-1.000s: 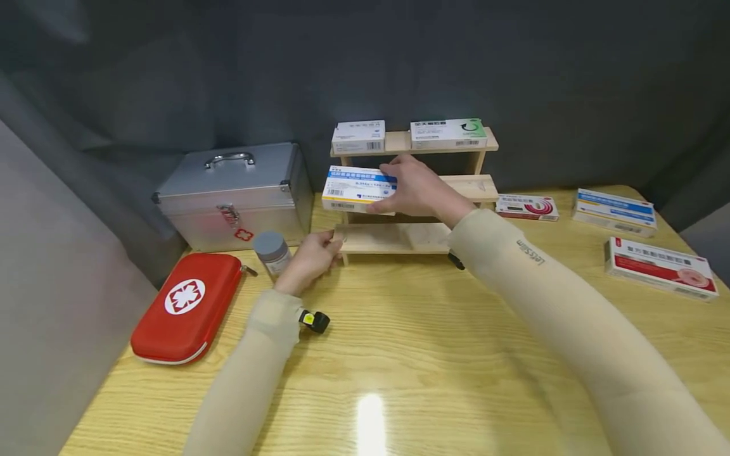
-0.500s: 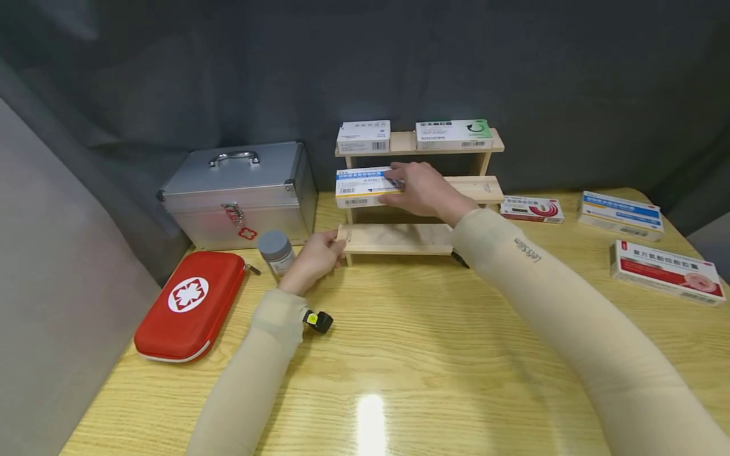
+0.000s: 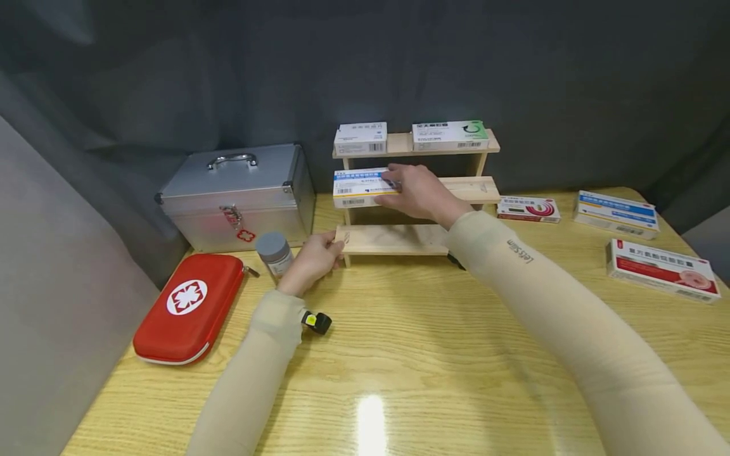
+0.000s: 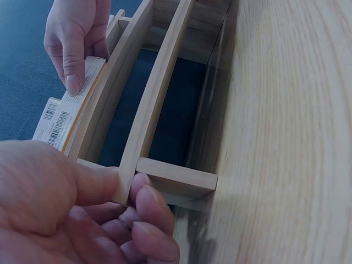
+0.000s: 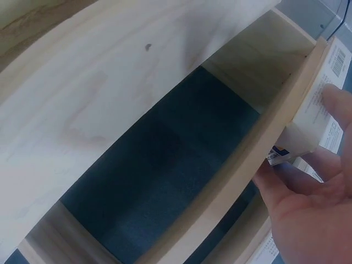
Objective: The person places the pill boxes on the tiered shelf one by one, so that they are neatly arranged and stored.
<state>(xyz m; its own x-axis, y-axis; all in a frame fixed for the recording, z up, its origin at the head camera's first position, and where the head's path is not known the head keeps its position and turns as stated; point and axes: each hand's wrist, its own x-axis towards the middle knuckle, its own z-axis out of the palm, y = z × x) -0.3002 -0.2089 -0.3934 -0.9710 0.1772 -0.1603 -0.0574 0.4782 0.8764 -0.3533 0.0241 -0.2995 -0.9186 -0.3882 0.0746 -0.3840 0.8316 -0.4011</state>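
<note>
A three-tier wooden display rack [image 3: 393, 238] stands on the table. On the left part of its middle tier sits a blue-and-white medicine box [image 3: 356, 189], and my right hand [image 3: 419, 191] holds it by its right end. In the right wrist view, the thumb and fingers of the right hand [image 5: 313, 209] are round the end of the box [image 5: 308, 126]. My left hand [image 3: 313, 261] pinches the left end of the bottom shelf. The left wrist view shows the thumb of the left hand [image 4: 49, 192] on top of the board and its fingers curled below.
Two medicine boxes, one white [image 3: 360, 138] and one white-green [image 3: 449, 135], occupy the top tier. Beside the rack are a silver case [image 3: 239, 196], a grey-lidded bottle [image 3: 274, 250] and a red first-aid pouch [image 3: 188, 310]. Several boxes, including a red-and-white one [image 3: 661, 269], lie right.
The right hand has lowered the blue-and-white box slightly and squared it on the middle tier. The left hand keeps its pinch on the bottom shelf. The head view has shifted a little.
</note>
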